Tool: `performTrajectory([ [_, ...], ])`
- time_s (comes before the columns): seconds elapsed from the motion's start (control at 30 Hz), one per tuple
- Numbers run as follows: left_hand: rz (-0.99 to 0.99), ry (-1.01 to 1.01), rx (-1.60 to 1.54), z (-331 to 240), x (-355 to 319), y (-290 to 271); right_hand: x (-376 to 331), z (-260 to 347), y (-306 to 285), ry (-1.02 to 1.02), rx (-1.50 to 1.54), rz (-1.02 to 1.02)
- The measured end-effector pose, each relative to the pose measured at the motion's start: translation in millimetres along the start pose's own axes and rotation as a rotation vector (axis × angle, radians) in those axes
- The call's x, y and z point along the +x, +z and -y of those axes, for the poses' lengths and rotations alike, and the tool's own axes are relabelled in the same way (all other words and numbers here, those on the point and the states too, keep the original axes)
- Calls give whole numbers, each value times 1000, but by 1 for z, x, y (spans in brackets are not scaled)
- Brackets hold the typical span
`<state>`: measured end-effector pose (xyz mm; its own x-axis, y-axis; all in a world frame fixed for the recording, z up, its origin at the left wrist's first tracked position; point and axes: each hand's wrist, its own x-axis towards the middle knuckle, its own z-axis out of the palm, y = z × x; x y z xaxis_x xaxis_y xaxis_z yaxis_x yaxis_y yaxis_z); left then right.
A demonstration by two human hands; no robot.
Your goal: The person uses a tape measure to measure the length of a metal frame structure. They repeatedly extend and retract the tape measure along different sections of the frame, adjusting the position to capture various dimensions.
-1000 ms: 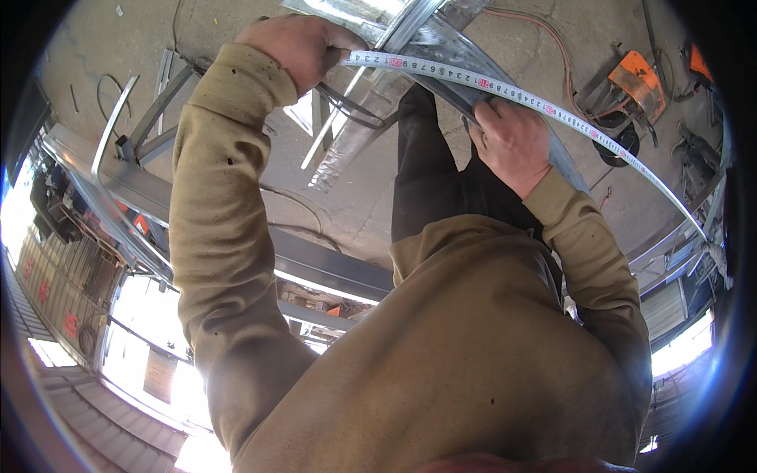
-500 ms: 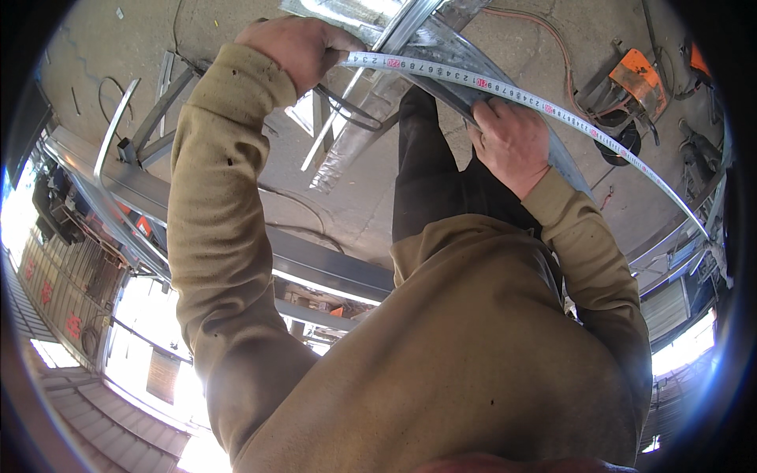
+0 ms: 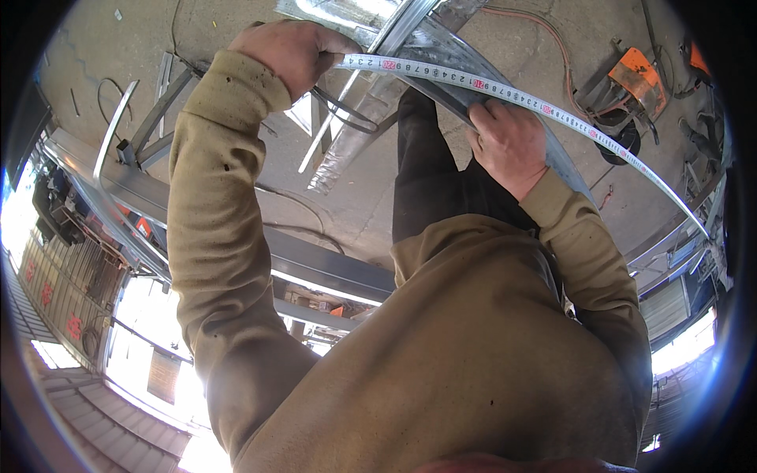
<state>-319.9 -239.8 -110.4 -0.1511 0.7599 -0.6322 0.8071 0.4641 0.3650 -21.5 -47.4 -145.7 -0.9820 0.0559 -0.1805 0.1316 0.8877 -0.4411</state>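
A white tape measure blade [image 3: 505, 96] stretches from upper left to far right along a grey metal bar [image 3: 552, 150]. My left hand [image 3: 292, 51] is at the top, fingers closed around the tape's left end and the metal piece there. My right hand [image 3: 509, 146] presses down on the bar and the tape near the middle. Both arms wear tan sleeves. A shiny metal profile [image 3: 371, 102] runs under the tape between my hands.
Concrete floor [image 3: 236, 31] lies below. Grey steel beams and frames [image 3: 118, 189] run at left. An orange power tool [image 3: 631, 79] with a dark disc sits upper right, with an orange cable [image 3: 544, 31] nearby. More metal rails [image 3: 670, 244] lie at right.
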Motion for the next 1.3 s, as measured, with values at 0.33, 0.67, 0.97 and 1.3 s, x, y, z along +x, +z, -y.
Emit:
performTrajectory([
  [0.33, -4, 10, 5, -2, -1, -2, 0, -2, 1, -20, 15, -20],
  [0.67, 38, -43, -19, -4, -2, -2, -2, -3, 1, -18, -32, -19],
  [0.97, -8, -15, 74, -1, -2, 3, -4, -1, 0, 5, 1, -25],
  [1.3, 32, -33, 56, -10, -4, -7, -4, -2, 2, 19, 9, -24],
])
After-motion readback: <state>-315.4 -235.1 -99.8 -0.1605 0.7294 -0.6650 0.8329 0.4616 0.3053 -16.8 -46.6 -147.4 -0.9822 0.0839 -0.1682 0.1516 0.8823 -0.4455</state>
